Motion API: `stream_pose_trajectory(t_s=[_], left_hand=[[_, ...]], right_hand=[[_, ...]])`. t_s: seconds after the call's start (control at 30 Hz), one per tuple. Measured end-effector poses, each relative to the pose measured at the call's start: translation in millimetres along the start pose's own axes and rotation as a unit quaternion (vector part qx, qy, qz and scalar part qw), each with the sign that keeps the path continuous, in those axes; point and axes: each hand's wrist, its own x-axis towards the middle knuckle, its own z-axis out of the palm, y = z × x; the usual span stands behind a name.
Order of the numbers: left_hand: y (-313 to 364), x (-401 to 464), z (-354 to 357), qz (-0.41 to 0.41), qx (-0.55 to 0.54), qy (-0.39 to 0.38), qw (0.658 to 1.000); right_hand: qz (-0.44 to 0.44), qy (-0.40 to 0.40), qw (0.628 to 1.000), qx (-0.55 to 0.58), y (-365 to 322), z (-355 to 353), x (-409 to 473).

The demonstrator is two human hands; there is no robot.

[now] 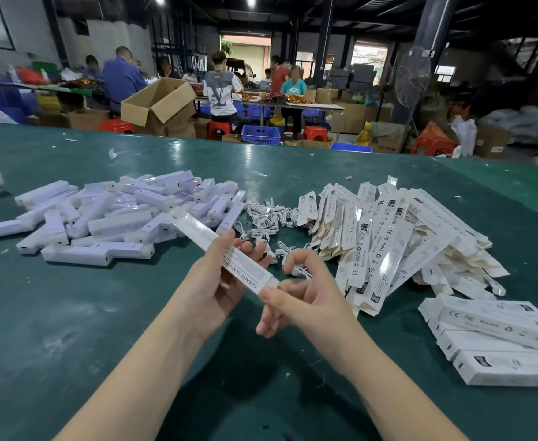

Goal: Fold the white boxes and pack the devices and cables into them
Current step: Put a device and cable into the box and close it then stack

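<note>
Two hands meet above the surface [70, 313]; left hand [210, 278] grips the white box [229, 253] mid-length, right hand [296, 297] pinches its near end; a loose pinch could crush the flap, I judge; devices [102, 214], cables [271, 221], flat boxes [388, 237] lie beyond, finished boxes [499, 338] crowd the right.

A dark green tabletop [70, 313], scuffed and glossy with reflected light, fills the near half of the view. Beyond its far edge lies a dim warehouse with dark steel columns [433, 43] and ceiling lamps [251, 0]. Workers sit at long tables [318, 106] on red stools [218, 128]. An open cardboard carton [156, 105] stands past the far edge, blue crates [261, 134] beside it. A pedestal fan [412, 78] stands right. Daylight enters through a far doorway [245, 50].
</note>
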Motion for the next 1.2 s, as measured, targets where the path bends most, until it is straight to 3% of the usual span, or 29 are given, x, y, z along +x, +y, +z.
stream_pose_trajectory(t_s=[0.23,0.43,0.57,0.63,0.7,0.77,0.9,0.97,1.0,1.03,1.1,1.13,1.2], left_hand=[[-0.4,-2.8,3.0,-0.006,-0.018,0.011,1.0],[-0.9,-8.3,4.9,-0.02,-0.041,-0.033,0.998],[-2.5,-15.7,5.1,-0.068,-0.007,-0.111,0.991],[-3.9,-19.1,6.5,-0.105,0.003,-0.124,0.987],[-5.6,-21.2,9.3,-0.122,0.017,-0.11,0.986],[-6.9,-21.1,12.2,-0.132,0.014,-0.091,0.987],[-1.6,-13.5,8.6,-0.129,0.013,-0.026,0.991],[5.1,-6.5,0.1,-0.066,0.127,0.069,0.987],[7.7,-2.6,-6.4,-0.007,0.252,0.122,0.96],[9.6,1.4,-14.2,0.066,0.388,0.168,0.904],[10.7,7.0,-27.5,0.188,0.61,0.204,0.743],[9.3,8.9,-31.7,0.209,0.683,0.202,0.671],[3.7,12.4,-35.4,0.188,0.768,0.191,0.582]], right_hand=[[0.014,-0.018,1.0,0.009,0.4,-1.8,-0.3],[0.028,-0.019,0.999,-0.005,0.3,-5.3,1.6],[0.075,-0.016,0.993,-0.09,1.5,-7.6,1.4],[0.025,0.022,0.974,-0.223,5.5,-5.4,-1.7],[-0.044,0.065,0.938,-0.337,10.1,-2.6,-4.1],[-0.083,0.084,0.919,-0.376,13.2,-0.4,-3.7],[-0.089,0.056,0.913,-0.393,16.5,-1.8,1.6],[-0.085,0.055,0.921,-0.376,17.5,-5.9,3.3],[-0.084,0.062,0.926,-0.362,17.4,-8.1,3.8],[-0.085,0.071,0.93,-0.35,17.2,-9.9,4.2],[-0.094,0.09,0.931,-0.342,16.1,-11.8,4.7],[-0.098,0.101,0.93,-0.34,15.9,-12.5,5.2],[-0.095,0.115,0.93,-0.335,16.9,-14.9,6.2]])
